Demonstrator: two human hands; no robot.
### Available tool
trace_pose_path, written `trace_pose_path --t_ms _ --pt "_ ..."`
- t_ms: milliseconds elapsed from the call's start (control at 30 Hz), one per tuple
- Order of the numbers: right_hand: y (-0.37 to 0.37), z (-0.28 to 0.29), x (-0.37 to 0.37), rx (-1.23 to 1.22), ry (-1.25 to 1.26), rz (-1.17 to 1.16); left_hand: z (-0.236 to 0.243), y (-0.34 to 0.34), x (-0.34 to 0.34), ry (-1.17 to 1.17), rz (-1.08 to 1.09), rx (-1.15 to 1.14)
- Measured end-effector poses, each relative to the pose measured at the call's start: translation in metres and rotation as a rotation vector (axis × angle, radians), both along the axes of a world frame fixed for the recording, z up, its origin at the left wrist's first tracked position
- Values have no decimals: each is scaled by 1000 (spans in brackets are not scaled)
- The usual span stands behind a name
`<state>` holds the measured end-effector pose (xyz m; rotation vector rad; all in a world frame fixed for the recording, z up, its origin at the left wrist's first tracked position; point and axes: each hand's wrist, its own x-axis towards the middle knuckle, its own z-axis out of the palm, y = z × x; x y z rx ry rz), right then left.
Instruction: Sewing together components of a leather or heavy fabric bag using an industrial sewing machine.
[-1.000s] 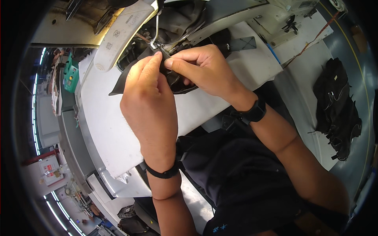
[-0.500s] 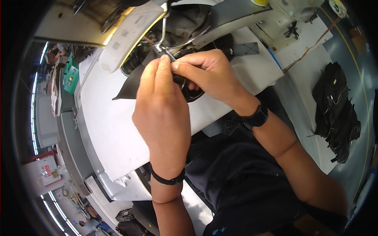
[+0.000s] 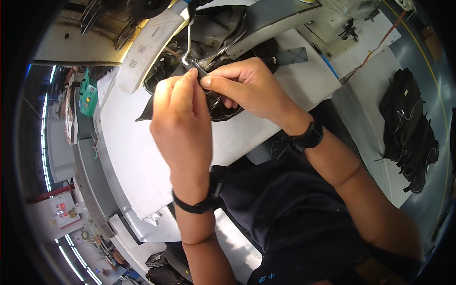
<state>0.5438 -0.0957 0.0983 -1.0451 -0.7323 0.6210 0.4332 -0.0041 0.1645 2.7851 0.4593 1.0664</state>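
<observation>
The left hand (image 3: 180,116) and right hand (image 3: 254,91) pinch a dark, metal-toothed zipper (image 3: 201,69) between their fingers, seemingly to keep it straight, with a bright metal machine part (image 3: 185,61) just beyond the fingertips.

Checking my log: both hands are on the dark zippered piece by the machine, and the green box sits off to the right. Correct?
Not quite: the head view shows the green box off to the left. Left hand and right hand are on the dark zippered piece by the machine.

Head-worn fisheye, facing down, near left hand (image 3: 182,111), right hand (image 3: 254,91)
</observation>
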Motion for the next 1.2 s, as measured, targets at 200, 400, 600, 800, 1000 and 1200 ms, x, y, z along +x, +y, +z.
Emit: trace_pose_path --t_ms 200,400,600,800,1000,1200 --pt "1 -1 4 -29 -18 17 27 11 -3 266 -116 196" --pt "2 -2 3 19 -43 53 23 1 0 231 -74 162" --pt "2 -1 -1 31 14 23 0 -13 -10 122 -34 80" --pt "0 3 -3 -28 104 0 -4 -18 -12 135 -1 143" --pt "1 6 -2 -34 73 15 -3 -14 -11 138 -12 119" --pt "3 7 -4 -44 55 1 -4 -12 -10 148 -8 136"
